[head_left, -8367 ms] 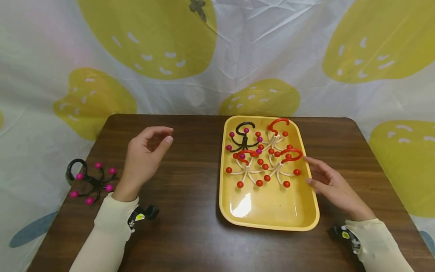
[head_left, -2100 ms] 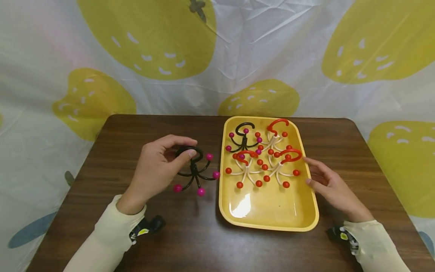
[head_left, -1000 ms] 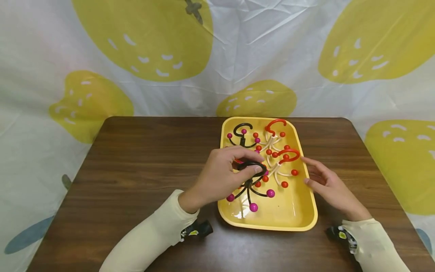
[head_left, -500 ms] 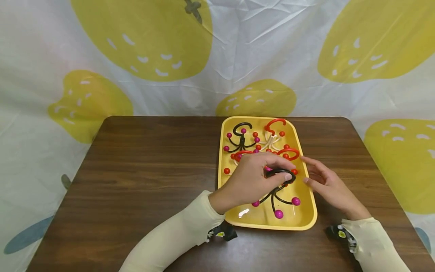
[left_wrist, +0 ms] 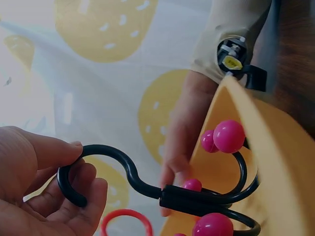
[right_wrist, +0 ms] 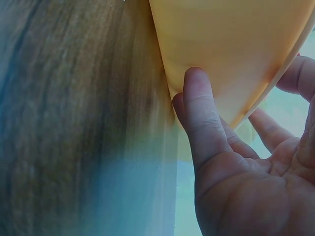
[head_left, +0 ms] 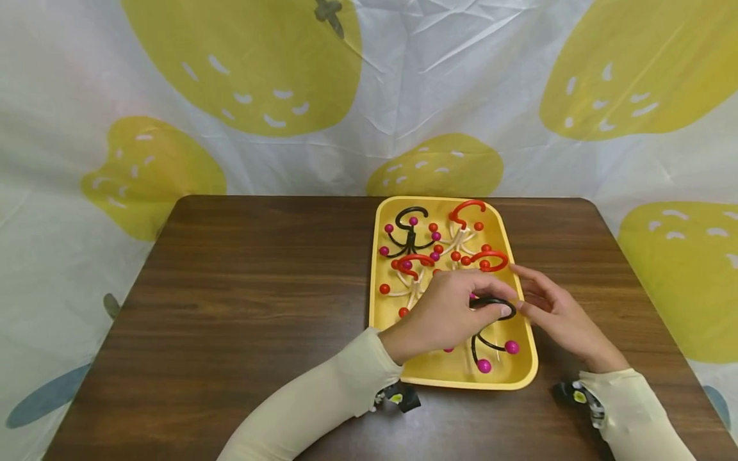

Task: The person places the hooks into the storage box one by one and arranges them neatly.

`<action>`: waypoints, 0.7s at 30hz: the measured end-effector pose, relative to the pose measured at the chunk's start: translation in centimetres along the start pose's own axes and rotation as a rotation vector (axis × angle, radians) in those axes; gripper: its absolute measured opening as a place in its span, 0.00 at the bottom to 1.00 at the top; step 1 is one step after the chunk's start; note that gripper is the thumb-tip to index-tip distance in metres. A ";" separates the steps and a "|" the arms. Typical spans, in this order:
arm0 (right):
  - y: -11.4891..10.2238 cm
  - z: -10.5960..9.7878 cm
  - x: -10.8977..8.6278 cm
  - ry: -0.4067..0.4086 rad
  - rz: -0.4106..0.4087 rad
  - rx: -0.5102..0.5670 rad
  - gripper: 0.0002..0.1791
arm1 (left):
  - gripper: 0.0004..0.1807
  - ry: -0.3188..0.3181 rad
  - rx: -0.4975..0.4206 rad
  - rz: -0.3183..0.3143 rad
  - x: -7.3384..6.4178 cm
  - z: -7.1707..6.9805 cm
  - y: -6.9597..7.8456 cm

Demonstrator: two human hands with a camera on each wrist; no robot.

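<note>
In the head view my left hand (head_left: 450, 314) is over the front right of the yellow tray (head_left: 455, 386). Its thumb and fingers grip the loop of a black multi-arm hanger hook (left_wrist: 133, 174) with pink ball tips. The hook's arms point down inside the tray, some of them hidden behind the hand. My right hand (head_left: 559, 314) rests at the tray's right side, fingers relaxed; in the right wrist view fingertips (right_wrist: 198, 81) lie against the outer wall. Another black hook (head_left: 411, 240) and white hooks with red loops, such as this white hook (head_left: 459, 237), lie in the tray.
The tray stands on a dark brown wooden table (head_left: 259, 288), right of its middle. Behind the table hangs a white cloth (head_left: 323, 166) printed with yellow fruit. Two red-looped white hooks are partly covered by the left hand or close to it.
The left hand took the black hook from the table's left edge and carried it right, over the tray, then lower toward the front right. The right hand has stayed at the tray's side.
</note>
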State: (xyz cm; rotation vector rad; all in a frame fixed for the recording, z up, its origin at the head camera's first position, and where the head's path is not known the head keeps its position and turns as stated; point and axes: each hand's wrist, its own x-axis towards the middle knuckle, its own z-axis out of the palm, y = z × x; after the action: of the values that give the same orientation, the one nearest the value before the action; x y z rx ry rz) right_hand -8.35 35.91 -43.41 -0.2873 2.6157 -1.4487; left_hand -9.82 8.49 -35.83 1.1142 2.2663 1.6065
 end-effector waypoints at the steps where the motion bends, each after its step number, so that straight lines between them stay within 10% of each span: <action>1: 0.0 0.0 0.0 0.004 -0.004 0.000 0.36 | 0.08 -0.006 0.001 0.000 0.0 0.2 -0.2; 21: 0.0 0.2 0.0 0.008 0.011 -0.004 0.36 | 0.11 -0.104 0.029 -0.037 -0.1 1.5 -1.6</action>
State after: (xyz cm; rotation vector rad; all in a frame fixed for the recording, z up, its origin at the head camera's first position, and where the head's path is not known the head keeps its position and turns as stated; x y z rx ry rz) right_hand -8.29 35.77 -43.50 -0.2679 2.6227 -1.4443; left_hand -9.80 9.28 -37.88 1.1278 2.2374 1.4713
